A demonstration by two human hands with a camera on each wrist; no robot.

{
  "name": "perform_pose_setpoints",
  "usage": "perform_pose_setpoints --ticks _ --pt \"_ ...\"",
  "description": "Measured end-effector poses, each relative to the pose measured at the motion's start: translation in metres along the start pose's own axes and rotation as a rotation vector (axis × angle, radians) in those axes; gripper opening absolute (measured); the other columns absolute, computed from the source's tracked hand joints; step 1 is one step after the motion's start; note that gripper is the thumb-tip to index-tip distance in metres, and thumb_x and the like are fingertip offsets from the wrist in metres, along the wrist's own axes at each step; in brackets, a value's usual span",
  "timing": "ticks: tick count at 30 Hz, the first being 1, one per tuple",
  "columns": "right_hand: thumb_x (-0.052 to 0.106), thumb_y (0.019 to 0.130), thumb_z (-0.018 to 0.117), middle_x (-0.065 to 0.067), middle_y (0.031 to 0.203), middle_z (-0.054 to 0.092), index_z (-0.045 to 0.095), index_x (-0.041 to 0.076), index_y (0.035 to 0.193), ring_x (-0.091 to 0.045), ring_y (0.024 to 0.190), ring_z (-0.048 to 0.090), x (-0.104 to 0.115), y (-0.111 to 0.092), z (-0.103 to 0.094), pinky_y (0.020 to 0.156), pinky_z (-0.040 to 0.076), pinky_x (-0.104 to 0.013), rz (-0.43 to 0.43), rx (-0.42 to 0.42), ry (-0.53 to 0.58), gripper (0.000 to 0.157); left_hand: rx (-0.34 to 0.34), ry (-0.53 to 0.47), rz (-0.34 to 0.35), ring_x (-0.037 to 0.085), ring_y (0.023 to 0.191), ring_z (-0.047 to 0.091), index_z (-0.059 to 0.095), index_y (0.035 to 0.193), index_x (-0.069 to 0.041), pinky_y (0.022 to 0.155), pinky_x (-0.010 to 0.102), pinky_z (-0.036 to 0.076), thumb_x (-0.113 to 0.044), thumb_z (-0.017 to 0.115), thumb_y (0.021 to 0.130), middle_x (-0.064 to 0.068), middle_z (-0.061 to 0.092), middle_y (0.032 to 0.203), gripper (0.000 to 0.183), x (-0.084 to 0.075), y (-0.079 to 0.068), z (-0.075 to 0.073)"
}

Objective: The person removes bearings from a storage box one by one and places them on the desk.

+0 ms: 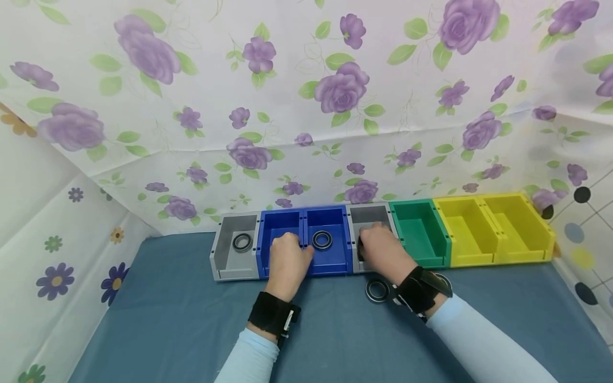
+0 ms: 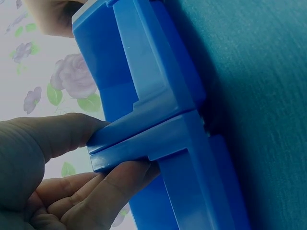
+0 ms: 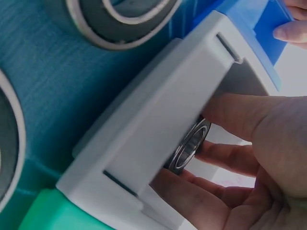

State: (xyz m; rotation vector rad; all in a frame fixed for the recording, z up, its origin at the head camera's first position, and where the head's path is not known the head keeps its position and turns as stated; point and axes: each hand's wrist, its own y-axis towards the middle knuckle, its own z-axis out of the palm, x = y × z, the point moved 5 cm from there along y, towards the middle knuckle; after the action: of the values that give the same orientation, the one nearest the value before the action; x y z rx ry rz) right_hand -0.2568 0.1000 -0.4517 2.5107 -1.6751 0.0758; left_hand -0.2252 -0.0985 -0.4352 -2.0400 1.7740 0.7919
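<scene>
My left hand point(image 1: 289, 263) is at the front of two side-by-side blue bins point(image 1: 330, 215). In the left wrist view, its thumb and fingers pinch the adjoining blue side walls point(image 2: 139, 134) where the bins meet. My right hand point(image 1: 383, 250) reaches into a grey bin point(image 1: 366, 213) just right of the blue ones. Its fingers hold a metal ball bearing point(image 3: 176, 165) inside that bin, tilted on edge in the right wrist view. One bearing point(image 1: 322, 232) lies in the right blue bin, and another point(image 1: 242, 235) in the leftmost grey bin.
A green bin point(image 1: 421, 226) and two yellow bins point(image 1: 466, 226) continue the row rightward. On the blue cloth point(image 1: 335, 330) in front lies a bearing point(image 1: 377, 301); a second one point(image 1: 446, 280) is partly hidden by my right wrist. Floral sheeting point(image 1: 287, 117) stands behind.
</scene>
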Motion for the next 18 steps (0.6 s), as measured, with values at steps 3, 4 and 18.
perform_pose_setpoints --ticks 3,4,18 --pt "0.020 0.083 0.069 -0.013 0.073 0.058 0.063 0.004 0.083 -0.028 0.074 0.057 0.000 -0.002 -0.007 0.068 0.049 -0.041 -0.007 -0.044 -0.012 0.016 -0.001 -0.002 -0.001 0.008 0.038 0.034 0.055 0.057 -0.009 0.035 0.022 0.024 -0.021 0.069 0.081 -0.006 0.032 0.050 0.030 0.000 0.000 -0.001" --pt "0.020 0.083 0.069 -0.012 0.073 0.058 0.063 0.004 0.083 -0.028 0.073 0.057 -0.001 -0.002 -0.009 0.067 0.049 -0.041 -0.011 -0.061 -0.011 0.017 -0.001 -0.003 0.000 0.008 0.038 0.033 0.055 0.057 -0.009 0.035 0.022 0.024 -0.020 0.069 0.081 -0.006 0.031 0.050 0.030 -0.001 0.000 -0.001" --pt "0.024 0.085 0.066 -0.013 0.082 0.059 0.061 0.001 0.108 -0.024 0.074 0.057 0.002 -0.010 -0.036 0.062 0.051 -0.034 -0.009 -0.163 0.045 0.032 0.001 -0.009 0.002 0.008 0.038 0.033 0.056 0.059 -0.010 0.035 0.022 0.023 -0.020 0.069 0.082 -0.006 0.031 0.050 0.029 -0.001 -0.001 0.000"
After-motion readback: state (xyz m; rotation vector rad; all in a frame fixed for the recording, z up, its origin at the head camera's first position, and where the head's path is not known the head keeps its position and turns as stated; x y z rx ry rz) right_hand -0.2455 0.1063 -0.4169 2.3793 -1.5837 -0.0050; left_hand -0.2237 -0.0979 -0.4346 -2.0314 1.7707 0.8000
